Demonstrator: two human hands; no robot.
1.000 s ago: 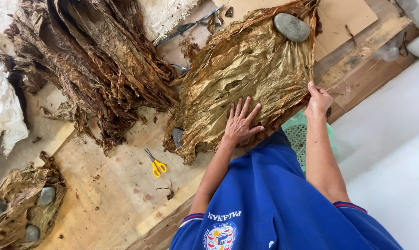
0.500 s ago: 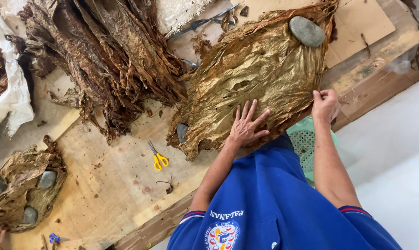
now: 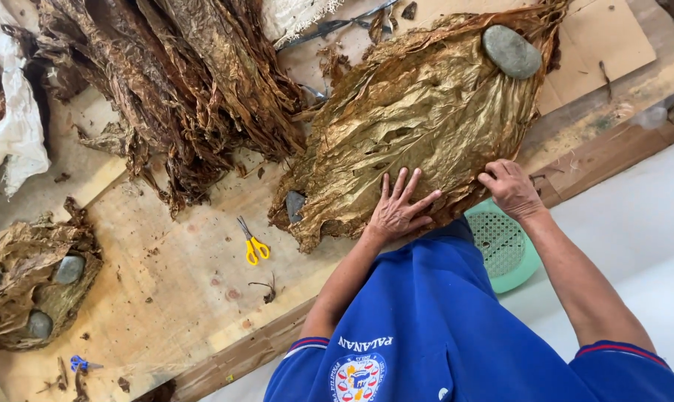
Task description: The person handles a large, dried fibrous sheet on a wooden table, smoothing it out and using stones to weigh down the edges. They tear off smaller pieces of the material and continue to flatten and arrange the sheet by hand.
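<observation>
A broad stack of golden dried leaves (image 3: pixel 419 126) lies flat on the wooden worktop (image 3: pixel 165 298). A grey stone (image 3: pixel 512 50) weighs down its far end, and a darker stone (image 3: pixel 296 202) sits at its near left corner. My left hand (image 3: pixel 400 207) rests flat on the near edge of the stack with fingers spread, holding nothing. My right hand (image 3: pixel 509 186) is at the stack's right near edge, its fingers curled onto the edge of the top leaf.
A heap of dark brown leaves (image 3: pixel 180 82) fills the far left. Yellow scissors (image 3: pixel 253 242) lie between it and me. A smaller leaf stack (image 3: pixel 24 298) with stones, blue scissors (image 3: pixel 80 363), a white cloth (image 3: pixel 20 126), cardboard (image 3: pixel 605 45) and a green stool (image 3: pixel 504 249) surround the work area.
My right hand has moved inward from the outer edge of the golden stack and curled its fingers on the leaf. My left hand has stayed pressed flat on the stack.
</observation>
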